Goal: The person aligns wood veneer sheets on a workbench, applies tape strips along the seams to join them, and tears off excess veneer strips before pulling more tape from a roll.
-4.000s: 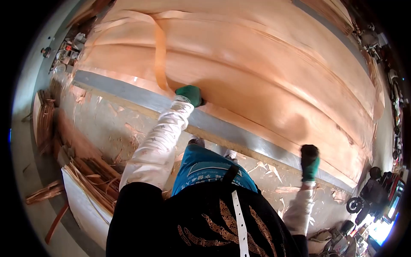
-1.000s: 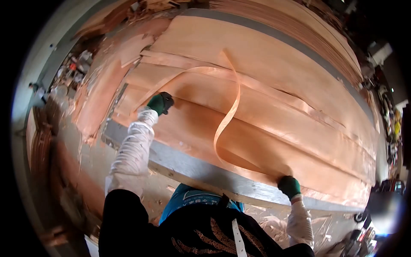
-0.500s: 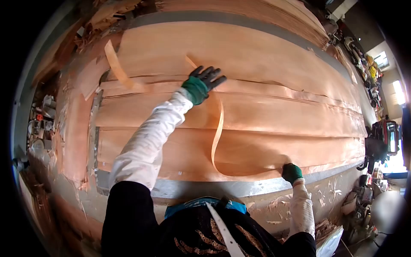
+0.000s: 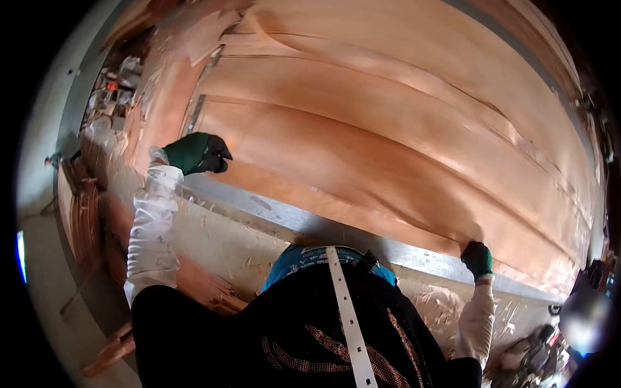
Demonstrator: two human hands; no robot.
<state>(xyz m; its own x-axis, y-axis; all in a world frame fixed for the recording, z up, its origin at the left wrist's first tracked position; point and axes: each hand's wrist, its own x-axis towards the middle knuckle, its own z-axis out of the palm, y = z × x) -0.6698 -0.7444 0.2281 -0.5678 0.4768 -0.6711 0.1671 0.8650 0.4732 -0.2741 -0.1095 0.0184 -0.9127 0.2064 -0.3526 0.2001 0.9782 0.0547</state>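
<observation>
My left hand [image 4: 199,154], in a green and black glove, is over the near left corner of the stacked veneer. Its fingers are curled together, and whatever they may hold is hidden. A thin, pale orange-brown wood veneer sheet [image 4: 304,152] spreads in front of me, rippled towards its right part. At its near edge on the right, my right hand [image 4: 477,260], gloved the same way, is closed on the sheet. Other veneer sheets [image 4: 388,103] lie overlapping beyond it. A narrow veneer strip [image 4: 266,32] rests near the far left, partly blurred.
A grey metal table edge [image 4: 291,216] runs between my body and the veneer. Veneer scraps [image 4: 440,307] litter the floor below it. Broken veneer pieces [image 4: 81,207] are stacked at the left, with assorted clutter [image 4: 113,97] beyond.
My left hand has come from over the middle sheets to the near left corner, and its spread fingers have curled. The long loose strip by it has left view. My view has turned left.
</observation>
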